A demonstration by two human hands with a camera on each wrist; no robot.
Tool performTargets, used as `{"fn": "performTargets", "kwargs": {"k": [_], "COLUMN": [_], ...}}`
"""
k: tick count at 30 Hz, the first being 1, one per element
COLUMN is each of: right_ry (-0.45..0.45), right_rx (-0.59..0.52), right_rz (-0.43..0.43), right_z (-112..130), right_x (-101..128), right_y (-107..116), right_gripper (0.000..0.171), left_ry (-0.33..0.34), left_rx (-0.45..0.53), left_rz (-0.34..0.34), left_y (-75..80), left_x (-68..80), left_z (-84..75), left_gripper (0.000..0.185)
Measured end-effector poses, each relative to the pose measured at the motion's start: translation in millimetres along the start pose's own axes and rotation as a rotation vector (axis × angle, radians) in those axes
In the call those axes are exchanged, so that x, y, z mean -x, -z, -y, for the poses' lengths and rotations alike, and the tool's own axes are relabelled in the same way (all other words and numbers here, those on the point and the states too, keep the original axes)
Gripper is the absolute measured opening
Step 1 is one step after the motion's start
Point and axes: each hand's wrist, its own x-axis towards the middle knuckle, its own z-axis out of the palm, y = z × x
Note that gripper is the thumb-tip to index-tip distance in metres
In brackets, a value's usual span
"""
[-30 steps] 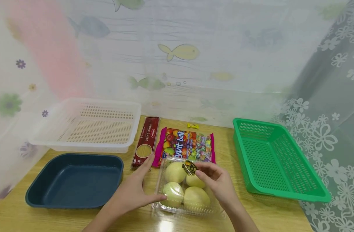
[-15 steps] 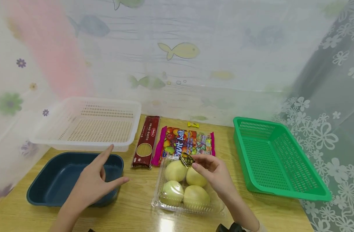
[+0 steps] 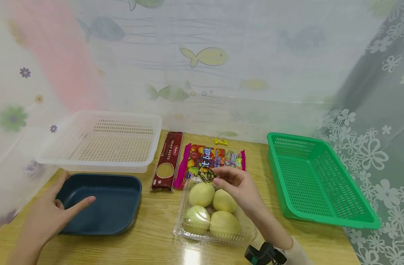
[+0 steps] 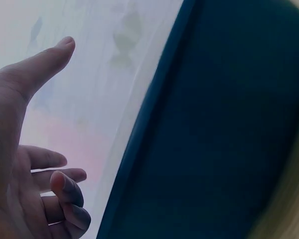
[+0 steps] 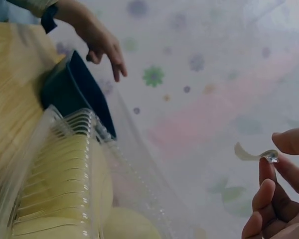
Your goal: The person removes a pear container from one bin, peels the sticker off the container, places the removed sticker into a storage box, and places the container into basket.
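Note:
A clear plastic clamshell box (image 3: 211, 221) with several pale yellow-green fruits lies at the front middle of the wooden table. My right hand (image 3: 215, 179) pinches the black-and-gold sticker (image 3: 206, 175) at the box's far edge between thumb and fingers. In the right wrist view the pinched sticker (image 5: 254, 154) curls up from my fingertips (image 5: 284, 144), with the ribbed box (image 5: 65, 174) below it. My left hand (image 3: 67, 200) hovers with fingers spread over the near left corner of the dark blue tray (image 3: 122, 217) and holds nothing. The left wrist view shows that hand (image 4: 35, 164) beside the tray (image 4: 224, 129).
A white perforated basket (image 3: 102, 141) stands behind the blue tray. A red spaghetti pack (image 3: 167, 160), a bright candy bag (image 3: 210, 158) and a small yellow sweet (image 3: 220, 141) lie behind the box. A green basket (image 3: 317, 180) stands at the right. Curtains close the back and sides.
My left hand left the clamshell box and swung left to the blue tray's near left corner. My right hand, still pinching the sticker, moved slightly toward the back.

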Motion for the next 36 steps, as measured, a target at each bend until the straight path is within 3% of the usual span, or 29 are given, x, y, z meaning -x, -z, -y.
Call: {"fn": "performTargets", "kwargs": {"k": [5, 9, 12, 16, 20, 23, 28, 36], "right_ry": [0.052, 0.080, 0.083, 0.069, 0.046, 0.043, 0.059, 0.064], "right_rx": [-0.050, -0.045, -0.045, -0.043, -0.031, -0.021, -0.010, -0.027], "right_rz": [0.031, 0.054, 0.062, 0.069, 0.082, 0.089, 0.089, 0.122], "right_z": [2.5, 4.8, 7.5, 13.0, 17.1, 18.1, 19.5, 19.4], "right_x": [-10.6, -18.1, -22.5, -27.0, -31.6, -37.3, -48.4, -62.3], "right_y": [-3.6, -7.2, -8.6, -9.0, -10.1, -12.8, -19.5, -33.4], "right_gripper": [0.034, 0.033, 0.033, 0.035, 0.036, 0.036, 0.035, 0.032], "left_ry": [0.072, 0.145, 0.174, 0.205, 0.192, 0.156, 0.114, 0.083], "left_rx": [0.046, -0.043, -0.133, -0.181, -0.195, -0.148, -0.012, 0.040], "left_rz": [-0.040, -0.041, 0.000, 0.101, 0.186, 0.220, 0.249, 0.237], "left_y": [10.5, 17.3, 19.0, 17.6, 15.4, 13.7, 11.5, 8.4], "left_x": [5.2, 8.4, 9.4, 11.1, 14.8, 17.8, 22.5, 25.2], "left_z": [23.6, 42.1, 54.7, 69.1, 81.2, 88.1, 94.7, 102.8], "left_gripper": [0.111, 0.115, 0.119, 0.123, 0.125, 0.122, 0.118, 0.118]}}
